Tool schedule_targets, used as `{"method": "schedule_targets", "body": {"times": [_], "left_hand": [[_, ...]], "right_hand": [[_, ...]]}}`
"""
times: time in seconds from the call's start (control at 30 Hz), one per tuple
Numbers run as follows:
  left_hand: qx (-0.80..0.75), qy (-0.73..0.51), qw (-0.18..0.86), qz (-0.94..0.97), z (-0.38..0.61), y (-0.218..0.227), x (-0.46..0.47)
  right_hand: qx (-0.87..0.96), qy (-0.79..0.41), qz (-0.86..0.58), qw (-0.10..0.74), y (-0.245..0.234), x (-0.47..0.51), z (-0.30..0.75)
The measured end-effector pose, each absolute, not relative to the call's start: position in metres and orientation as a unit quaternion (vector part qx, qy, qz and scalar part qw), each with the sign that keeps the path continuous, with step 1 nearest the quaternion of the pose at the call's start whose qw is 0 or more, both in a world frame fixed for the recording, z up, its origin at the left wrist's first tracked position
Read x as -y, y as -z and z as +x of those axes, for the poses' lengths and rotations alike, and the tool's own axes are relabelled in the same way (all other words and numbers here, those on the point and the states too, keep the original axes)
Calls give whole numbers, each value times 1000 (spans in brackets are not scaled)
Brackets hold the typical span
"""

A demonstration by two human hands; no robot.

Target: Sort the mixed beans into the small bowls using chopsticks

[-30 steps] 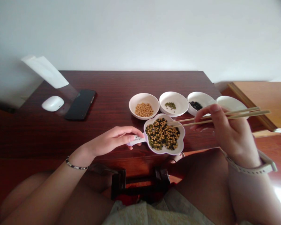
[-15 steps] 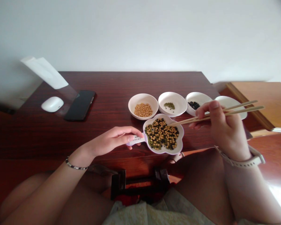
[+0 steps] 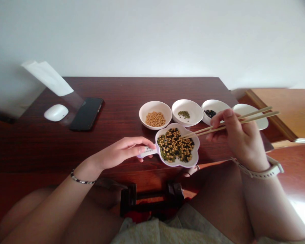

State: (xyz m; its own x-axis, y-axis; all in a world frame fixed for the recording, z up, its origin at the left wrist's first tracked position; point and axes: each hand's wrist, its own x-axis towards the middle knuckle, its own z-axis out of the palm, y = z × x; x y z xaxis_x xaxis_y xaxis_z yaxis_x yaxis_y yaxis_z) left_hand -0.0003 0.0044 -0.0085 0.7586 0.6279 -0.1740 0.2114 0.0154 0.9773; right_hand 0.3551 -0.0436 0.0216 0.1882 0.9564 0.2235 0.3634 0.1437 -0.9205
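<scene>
My left hand (image 3: 132, 148) grips the labelled handle of a white, flower-shaped bowl (image 3: 196, 152) with a lilac rim. Mixed yellow, green and black beans (image 3: 176, 145) cover its bottom. A pair of chopsticks (image 3: 259, 114) is in my closed right hand (image 3: 240, 135), with the tips down among the beans near the bowl's right side. Behind the flower-shaped bowl stand white round bowls in a row: one with yellow soybeans (image 3: 155, 119), one with a few green beans (image 3: 184, 114), one with black beans (image 3: 209, 113), and a fourth bowl (image 3: 244, 109) partly hidden by my right hand.
On the left of the dark wooden table (image 3: 117, 95) lie a black phone (image 3: 85, 114) and a white rounded mouse-like object (image 3: 56, 112). A white slanted panel (image 3: 49, 78) rises behind them. A lighter wooden surface (image 3: 284, 108) adjoins at the right.
My right hand has shifted slightly left with the chopsticks, and their tips have moved a little left in the beans. The left hand and the flower-shaped bowl stay put.
</scene>
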Motion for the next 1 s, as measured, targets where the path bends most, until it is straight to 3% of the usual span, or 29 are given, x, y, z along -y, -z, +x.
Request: {"method": "schedule_targets", "body": {"times": [0.33,0.8,1.0], "left_hand": [[-304,-163,647,680,-2,10,-5],[-298,-162,649,681,-2,11,-4],[-308,-158,644,682,-4,13,-4]], "right_hand": [[527,-303,-585,537,-20,42,354],[389,-374,-453,710,-14,17,349],[397,-388,-402,728,-3,6,325]]}}
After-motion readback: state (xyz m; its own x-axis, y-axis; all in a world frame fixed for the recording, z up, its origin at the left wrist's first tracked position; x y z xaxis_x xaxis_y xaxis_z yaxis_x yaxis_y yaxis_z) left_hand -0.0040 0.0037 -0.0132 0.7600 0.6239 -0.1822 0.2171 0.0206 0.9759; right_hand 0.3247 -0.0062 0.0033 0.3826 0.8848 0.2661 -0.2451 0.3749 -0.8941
